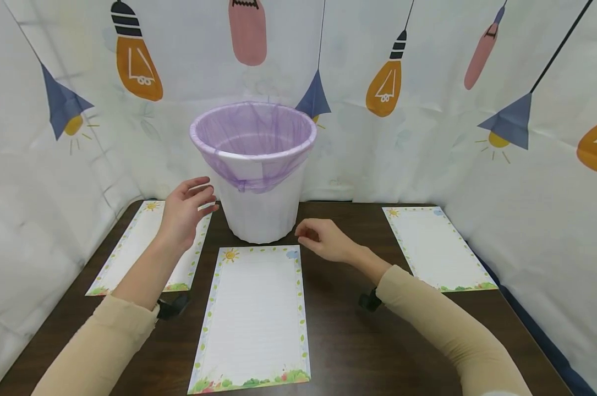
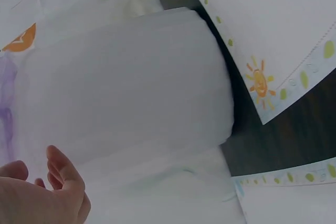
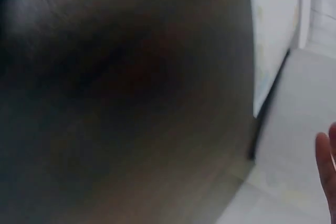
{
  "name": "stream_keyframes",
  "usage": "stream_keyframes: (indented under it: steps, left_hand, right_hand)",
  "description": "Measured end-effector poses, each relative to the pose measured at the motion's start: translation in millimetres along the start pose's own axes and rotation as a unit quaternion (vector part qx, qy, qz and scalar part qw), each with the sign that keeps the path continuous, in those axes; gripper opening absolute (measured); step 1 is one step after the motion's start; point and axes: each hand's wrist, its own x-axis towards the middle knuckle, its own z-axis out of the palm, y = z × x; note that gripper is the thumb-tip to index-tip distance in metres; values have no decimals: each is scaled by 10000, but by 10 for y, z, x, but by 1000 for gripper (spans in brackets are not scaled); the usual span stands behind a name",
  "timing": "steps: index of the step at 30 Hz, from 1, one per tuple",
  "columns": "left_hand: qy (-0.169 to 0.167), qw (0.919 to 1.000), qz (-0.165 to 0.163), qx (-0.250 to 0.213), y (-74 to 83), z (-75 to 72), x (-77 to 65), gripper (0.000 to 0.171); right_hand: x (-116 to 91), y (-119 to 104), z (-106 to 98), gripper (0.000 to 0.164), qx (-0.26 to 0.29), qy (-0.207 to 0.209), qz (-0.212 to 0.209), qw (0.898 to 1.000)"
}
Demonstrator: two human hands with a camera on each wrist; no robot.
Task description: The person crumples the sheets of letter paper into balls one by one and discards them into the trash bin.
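A white bin (image 1: pixel 263 212) stands upright at the back of the table, lined with a thin purple plastic bag (image 1: pixel 273 132) folded over its rim. My left hand (image 1: pixel 184 212) is raised at the bin's left side, fingers spread loosely and slightly bent around nothing. Low by the right of the bin's base is my right hand (image 1: pixel 328 240), its fingers loosely curled and holding nothing. In the left wrist view, the bin's plain side (image 2: pixel 131 87) fills the middle. Only a few fingers (image 3: pixel 326 169) show at the right wrist view's edge.
Three lined paper sheets with leafy borders lie on the dark table (image 1: pixel 348 330): a left sheet (image 1: pixel 152 242), a middle sheet (image 1: pixel 258 319) in front of the bin, and a right sheet (image 1: pixel 437 247). A white curtain (image 1: pixel 402 159) printed with lamps and bulbs hangs behind.
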Motion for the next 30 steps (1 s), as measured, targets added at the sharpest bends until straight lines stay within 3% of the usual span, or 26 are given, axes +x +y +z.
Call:
stream_keyframes:
  steps: [4, 7, 11, 15, 17, 21, 26, 28, 30]
  left_hand:
    - [-56, 9978, -141, 651, -165, -15, -75, 33]
    - [-140, 9908, -241, 1327, -285, -17, -135, 41]
    - [-479, 9725, -320, 2255, -442, -37, -234, 50]
    - [-1025, 9440, -283, 3123, -578, -74, -358, 51]
    - [-1332, 9255, -243, 3537, -638, -88, -422, 52]
    - [-1915, 8809, -90, 4328, -729, -112, -557, 56]
    - [-2535, 8165, 299, 5178, -788, -114, -735, 63]
    - [-2744, 7904, 288, 5469, -807, -109, -806, 67]
    - [-2952, 7695, 146, 5661, -830, -100, -874, 72]
  right_hand:
    - [-42, 22, 120, 23, 14, -638, 119, 9979]
    - [-49, 7, 165, 40, -115, -1142, 148, 9933]
    - [-51, -9, 211, 62, -371, -1794, 325, 9825]
    - [-46, 7, 282, 77, -528, -2328, 488, 9699]
    - [-39, 20, 320, 82, -562, -2572, 484, 9635]
    - [-28, 19, 376, 89, -599, -2978, 511, 9514]
    - [-36, 6, 418, 94, -814, -3282, 587, 9393]
    - [-48, 4, 437, 94, -936, -3408, 617, 9334]
    - [-65, -6, 452, 93, -992, -3487, 656, 9297]
